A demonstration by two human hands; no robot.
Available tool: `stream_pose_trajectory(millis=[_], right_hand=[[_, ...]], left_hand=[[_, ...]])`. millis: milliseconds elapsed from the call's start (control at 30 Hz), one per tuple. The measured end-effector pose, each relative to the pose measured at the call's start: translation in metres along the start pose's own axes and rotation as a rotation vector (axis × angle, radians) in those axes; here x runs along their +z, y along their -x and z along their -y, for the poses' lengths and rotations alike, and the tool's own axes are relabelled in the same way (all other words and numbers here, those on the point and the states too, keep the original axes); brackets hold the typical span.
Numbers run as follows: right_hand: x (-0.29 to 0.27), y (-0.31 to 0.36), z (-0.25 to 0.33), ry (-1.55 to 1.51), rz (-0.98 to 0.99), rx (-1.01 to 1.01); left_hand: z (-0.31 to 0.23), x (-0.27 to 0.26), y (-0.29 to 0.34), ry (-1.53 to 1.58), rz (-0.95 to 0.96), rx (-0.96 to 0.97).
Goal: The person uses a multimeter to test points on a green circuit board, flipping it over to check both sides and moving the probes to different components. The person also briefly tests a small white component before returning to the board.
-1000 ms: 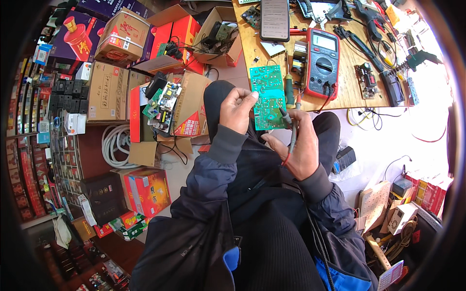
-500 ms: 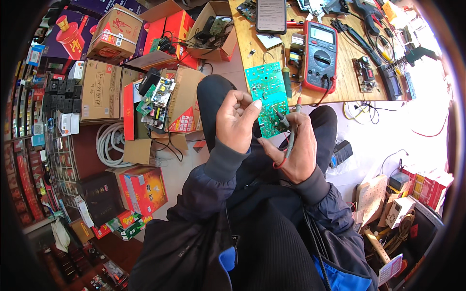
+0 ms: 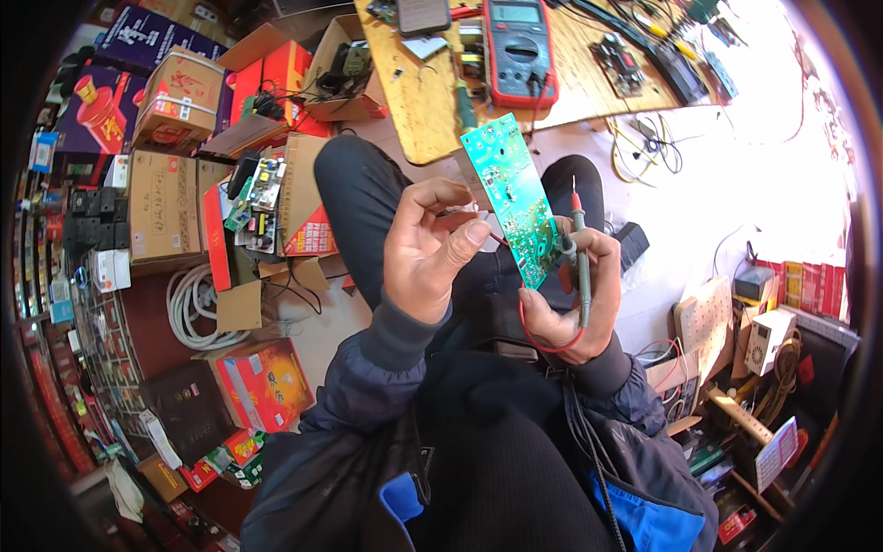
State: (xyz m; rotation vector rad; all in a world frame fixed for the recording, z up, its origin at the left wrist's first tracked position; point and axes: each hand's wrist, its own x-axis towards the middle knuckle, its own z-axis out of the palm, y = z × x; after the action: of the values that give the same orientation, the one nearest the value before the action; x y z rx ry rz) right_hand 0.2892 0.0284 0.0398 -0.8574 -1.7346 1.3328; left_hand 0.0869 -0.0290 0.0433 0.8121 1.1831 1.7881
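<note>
A green circuit board stands tilted above my lap, its soldered side toward me. My right hand grips the board's lower right edge and also keeps multimeter probes between its fingers. The grey test probe with a red tip points up and away, off the board; a red lead loops below it by my thumb. To the left of the board is my left hand, its thumb apart from its curled fingers and nothing plainly held. The fingertips come close to the board's left edge; whether they touch its back is hidden.
On the wooden table ahead lie a red multimeter, a phone, a screwdriver and a small board. Cardboard boxes stack up at left, one with circuit boards. A coiled white hose lies below them.
My left hand has come off the board's face and opened. The board has turned more edge-on in my right hand, and the red-tipped probe now points upward. My view has shifted to the right.
</note>
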Motion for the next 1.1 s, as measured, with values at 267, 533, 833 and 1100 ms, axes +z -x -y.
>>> stream_pose_trajectory(millis=[267,533,833,1100], right_hand=[[-0.018,0.047,-0.023,0.131,-0.089,-0.033],[-0.039,0.051,-0.029,0.137,-0.136,0.193],[-0.021,0.012,-0.067,0.028,-0.389,0.248],[-0.01,0.005,-0.077,0.065,-0.357,0.172]], left_hand=[[0.056,0.026,0.007,0.65,0.337,-0.476],[0.112,0.019,0.006,0.886,0.385,-0.738],[0.154,-0.019,0.001,0.929,0.321,-0.782],[0.166,-0.028,-0.001,0.9,0.311,-0.77]])
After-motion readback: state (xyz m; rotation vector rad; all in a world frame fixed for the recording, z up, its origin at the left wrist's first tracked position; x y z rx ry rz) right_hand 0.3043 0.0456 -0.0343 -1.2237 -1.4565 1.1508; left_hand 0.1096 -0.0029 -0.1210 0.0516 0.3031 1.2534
